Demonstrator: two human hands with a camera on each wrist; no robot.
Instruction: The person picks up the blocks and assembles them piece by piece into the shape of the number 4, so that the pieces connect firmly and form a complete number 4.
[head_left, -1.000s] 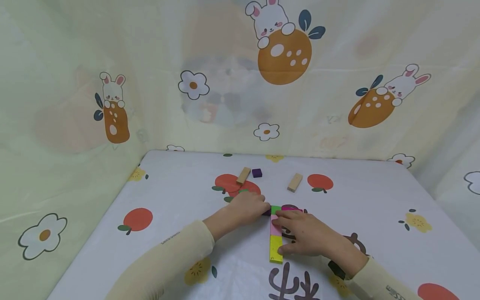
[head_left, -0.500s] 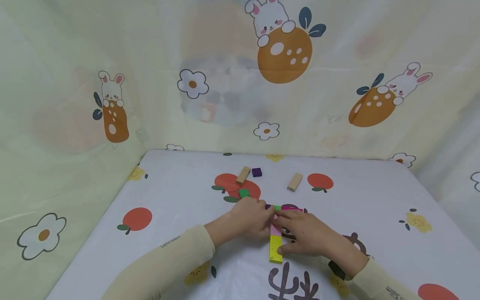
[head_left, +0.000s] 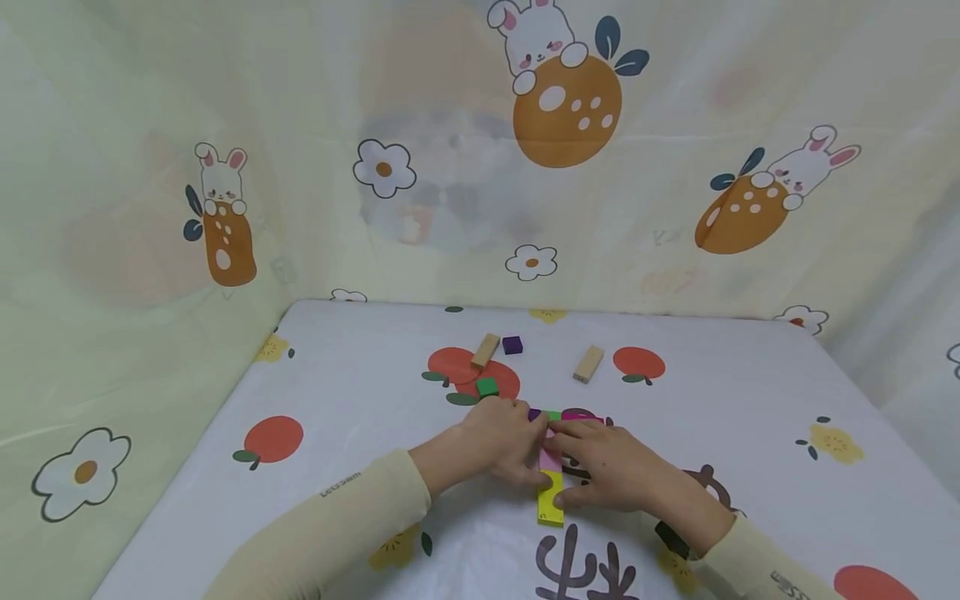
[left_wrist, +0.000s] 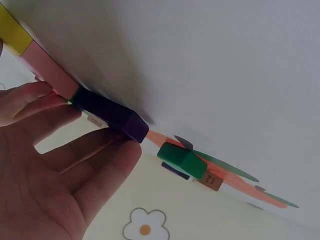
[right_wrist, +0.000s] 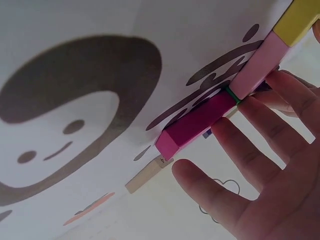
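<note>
In the head view, a yellow block, a pink block and a green block lie end to end in a column. A dark purple block adjoins the column's far end on the left, and a magenta block adjoins it on the right. My left hand touches the purple block with straight fingertips, its thumb by the yellow block. Along the right side, my right hand rests with spread fingers against the pink and magenta blocks, its thumb at the yellow one.
Beyond the left hand lies a loose green block. Farther back are a plain wooden block, a small purple block and another wooden block. A patterned curtain hangs behind the table.
My left hand has shifted slightly right and nearer, uncovering the loose green block. Its thumb has spread out toward the yellow block. My right hand has stayed in place.
</note>
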